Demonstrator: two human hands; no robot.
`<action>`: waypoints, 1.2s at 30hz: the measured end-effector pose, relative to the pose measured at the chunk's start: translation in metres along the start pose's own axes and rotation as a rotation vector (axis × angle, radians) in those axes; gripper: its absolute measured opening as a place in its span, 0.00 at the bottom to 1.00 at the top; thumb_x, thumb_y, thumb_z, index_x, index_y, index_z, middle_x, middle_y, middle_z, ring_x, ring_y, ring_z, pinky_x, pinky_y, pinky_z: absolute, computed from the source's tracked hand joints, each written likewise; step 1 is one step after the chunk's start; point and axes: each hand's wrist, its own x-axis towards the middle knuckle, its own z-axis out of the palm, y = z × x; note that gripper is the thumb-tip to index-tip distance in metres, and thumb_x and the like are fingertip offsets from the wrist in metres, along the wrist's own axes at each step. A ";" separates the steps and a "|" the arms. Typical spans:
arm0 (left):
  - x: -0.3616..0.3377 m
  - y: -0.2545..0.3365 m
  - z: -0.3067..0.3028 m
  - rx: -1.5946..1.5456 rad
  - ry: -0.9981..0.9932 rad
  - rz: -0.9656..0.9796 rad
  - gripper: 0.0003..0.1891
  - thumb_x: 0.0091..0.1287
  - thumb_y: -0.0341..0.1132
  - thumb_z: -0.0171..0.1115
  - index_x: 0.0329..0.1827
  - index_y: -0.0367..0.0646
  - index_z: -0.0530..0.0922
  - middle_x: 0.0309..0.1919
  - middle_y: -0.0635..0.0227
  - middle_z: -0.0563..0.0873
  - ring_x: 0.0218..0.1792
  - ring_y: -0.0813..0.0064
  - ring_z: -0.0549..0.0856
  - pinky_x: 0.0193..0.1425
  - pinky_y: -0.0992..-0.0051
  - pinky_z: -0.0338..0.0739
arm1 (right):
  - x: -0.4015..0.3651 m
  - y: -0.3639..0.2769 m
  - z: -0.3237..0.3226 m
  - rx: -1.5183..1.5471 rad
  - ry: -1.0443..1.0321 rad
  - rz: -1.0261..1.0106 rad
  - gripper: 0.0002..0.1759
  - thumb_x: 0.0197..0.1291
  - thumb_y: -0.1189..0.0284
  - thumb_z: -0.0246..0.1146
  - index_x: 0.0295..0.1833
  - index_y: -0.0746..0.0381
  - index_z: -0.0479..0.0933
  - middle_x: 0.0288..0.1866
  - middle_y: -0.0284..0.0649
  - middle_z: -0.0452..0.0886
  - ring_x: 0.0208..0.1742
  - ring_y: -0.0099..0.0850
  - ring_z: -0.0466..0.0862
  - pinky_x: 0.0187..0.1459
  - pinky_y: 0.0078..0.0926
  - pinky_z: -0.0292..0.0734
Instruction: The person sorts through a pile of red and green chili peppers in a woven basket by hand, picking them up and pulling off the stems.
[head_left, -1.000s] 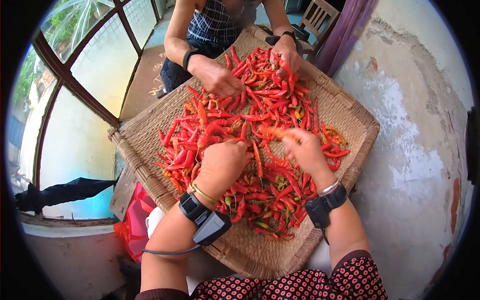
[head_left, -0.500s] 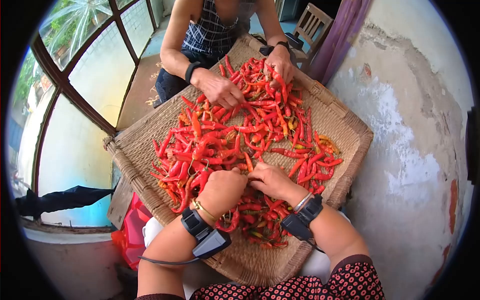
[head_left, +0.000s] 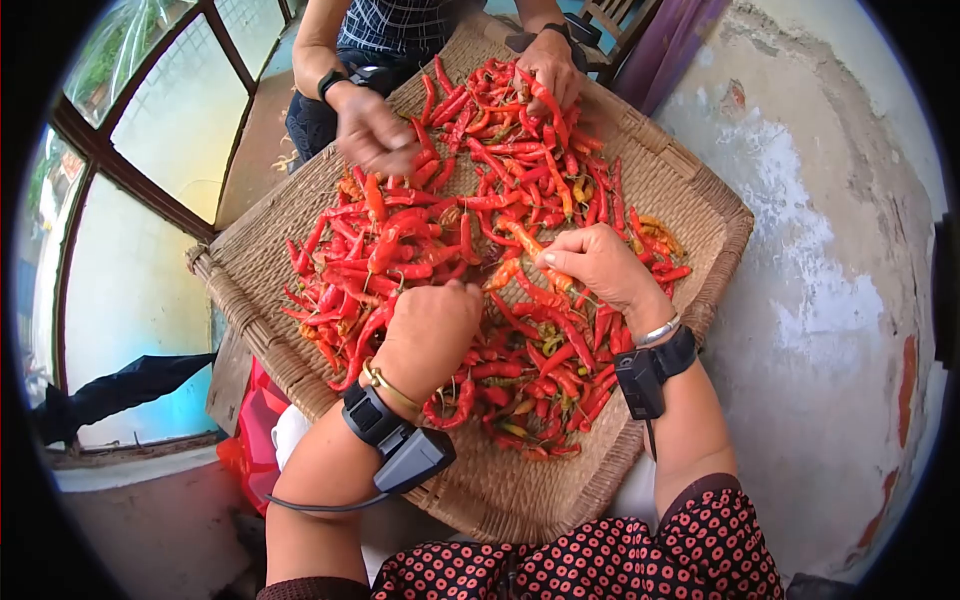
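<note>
A heap of red and orange chili peppers (head_left: 395,235) covers much of a shallow woven basket tray (head_left: 250,255). My right hand (head_left: 600,262) is over the middle of the heap, thumb and fingers pinched at the end of an orange-red chili pepper (head_left: 522,238). To its left, my left hand (head_left: 430,325) is closed just above the peppers, back of the hand toward me. Its fingertips are mostly hidden, so I cannot make out what they hold. Between my hands and nearer to me lie more chili peppers (head_left: 510,370), some with greenish stems.
Across the tray sits another person, whose one hand (head_left: 375,130) is blurred above the peppers; the other hand (head_left: 550,70) rests among them. A worn wall (head_left: 800,300) stands at the right, windows (head_left: 130,290) at the left. A dark umbrella (head_left: 130,390) and red plastic (head_left: 255,420) are lower left.
My right hand has moved up and right, away from my left hand, which has shifted slightly left. The other person's hand nearer the window has lifted and moved left. The camera view has shifted slightly.
</note>
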 end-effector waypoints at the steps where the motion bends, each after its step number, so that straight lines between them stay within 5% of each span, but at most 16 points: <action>1: 0.002 0.001 -0.001 -0.034 0.053 -0.063 0.11 0.55 0.38 0.63 0.38 0.43 0.75 0.29 0.63 0.80 0.27 0.63 0.82 0.28 0.67 0.77 | -0.004 -0.006 0.001 0.013 -0.024 -0.019 0.10 0.56 0.73 0.59 0.34 0.70 0.81 0.26 0.33 0.78 0.30 0.18 0.75 0.36 0.17 0.70; 6: 0.009 -0.003 -0.005 -0.430 0.226 -0.045 0.18 0.54 0.40 0.66 0.44 0.39 0.76 0.32 0.60 0.82 0.30 0.58 0.82 0.32 0.66 0.76 | -0.010 -0.007 0.005 0.146 -0.103 -0.158 0.10 0.57 0.74 0.58 0.35 0.70 0.80 0.30 0.36 0.80 0.32 0.21 0.76 0.37 0.19 0.71; 8: 0.012 -0.001 -0.009 -0.672 -0.043 -0.047 0.12 0.55 0.39 0.62 0.36 0.39 0.78 0.26 0.55 0.82 0.30 0.56 0.83 0.36 0.61 0.77 | -0.010 -0.005 0.007 0.315 -0.007 -0.127 0.11 0.59 0.71 0.58 0.40 0.69 0.80 0.31 0.35 0.81 0.31 0.20 0.76 0.35 0.17 0.71; 10: 0.011 0.000 -0.007 -0.784 -0.053 -0.076 0.11 0.55 0.38 0.61 0.32 0.39 0.79 0.22 0.52 0.81 0.30 0.54 0.82 0.36 0.60 0.76 | -0.008 0.003 0.000 0.312 0.074 -0.044 0.12 0.60 0.70 0.59 0.42 0.68 0.80 0.33 0.35 0.81 0.31 0.19 0.76 0.33 0.16 0.71; 14: 0.010 -0.002 -0.008 -1.087 -0.263 -0.082 0.10 0.59 0.36 0.61 0.31 0.37 0.79 0.21 0.62 0.82 0.24 0.69 0.82 0.30 0.71 0.75 | -0.001 0.015 -0.007 0.368 0.217 0.048 0.15 0.59 0.65 0.61 0.43 0.66 0.80 0.33 0.31 0.81 0.31 0.16 0.76 0.27 0.13 0.69; 18: 0.010 -0.006 -0.017 -1.562 -0.512 -0.160 0.08 0.66 0.37 0.58 0.34 0.41 0.78 0.25 0.73 0.83 0.23 0.88 0.78 0.27 0.86 0.72 | -0.006 -0.018 0.011 0.763 0.339 -0.182 0.24 0.59 0.63 0.61 0.57 0.67 0.72 0.45 0.36 0.79 0.42 0.19 0.77 0.41 0.16 0.71; 21: 0.010 -0.006 -0.018 -1.688 -0.399 -0.229 0.07 0.66 0.37 0.58 0.35 0.42 0.78 0.26 0.73 0.83 0.23 0.89 0.76 0.27 0.87 0.71 | -0.003 0.002 0.005 0.542 0.243 -0.147 0.25 0.60 0.63 0.60 0.60 0.65 0.69 0.48 0.37 0.78 0.46 0.21 0.77 0.44 0.18 0.71; 23: 0.012 -0.007 -0.013 -1.700 -0.314 -0.259 0.07 0.66 0.36 0.58 0.36 0.42 0.78 0.26 0.73 0.83 0.23 0.89 0.76 0.27 0.87 0.71 | -0.003 0.006 0.006 0.398 0.183 -0.108 0.24 0.61 0.63 0.60 0.58 0.65 0.71 0.46 0.36 0.79 0.43 0.21 0.77 0.42 0.18 0.72; 25: 0.012 -0.005 -0.012 -1.753 -0.183 -0.298 0.07 0.66 0.36 0.58 0.37 0.42 0.78 0.28 0.73 0.83 0.23 0.89 0.76 0.28 0.88 0.70 | -0.008 0.000 0.014 0.371 -0.097 -0.065 0.20 0.61 0.63 0.60 0.54 0.66 0.74 0.40 0.34 0.80 0.37 0.19 0.78 0.37 0.17 0.72; 32: 0.013 -0.006 -0.008 -1.657 -0.109 -0.303 0.08 0.65 0.34 0.59 0.38 0.38 0.79 0.27 0.73 0.83 0.24 0.87 0.77 0.29 0.84 0.73 | -0.015 -0.008 0.024 0.171 -0.224 0.046 0.09 0.60 0.70 0.60 0.39 0.65 0.77 0.29 0.30 0.78 0.26 0.17 0.76 0.28 0.15 0.72; 34: 0.008 -0.010 -0.009 -0.979 0.046 -0.090 0.08 0.62 0.34 0.61 0.35 0.38 0.79 0.19 0.64 0.81 0.22 0.76 0.81 0.25 0.76 0.73 | -0.014 -0.003 0.017 0.239 -0.188 0.083 0.07 0.60 0.71 0.59 0.36 0.65 0.77 0.27 0.30 0.78 0.24 0.17 0.75 0.27 0.16 0.72; 35: 0.006 -0.008 -0.013 -1.040 0.041 -0.137 0.09 0.58 0.36 0.63 0.31 0.38 0.79 0.18 0.57 0.80 0.24 0.65 0.83 0.28 0.68 0.75 | -0.012 -0.001 0.012 0.173 -0.201 0.075 0.07 0.60 0.71 0.59 0.36 0.65 0.77 0.27 0.30 0.78 0.24 0.17 0.75 0.27 0.16 0.72; 36: 0.004 -0.007 -0.017 -1.041 0.035 -0.138 0.09 0.58 0.36 0.63 0.31 0.38 0.79 0.18 0.57 0.80 0.24 0.65 0.83 0.28 0.68 0.75 | -0.010 0.001 0.009 0.108 -0.215 0.067 0.07 0.60 0.71 0.59 0.36 0.65 0.77 0.26 0.30 0.77 0.24 0.17 0.75 0.27 0.16 0.72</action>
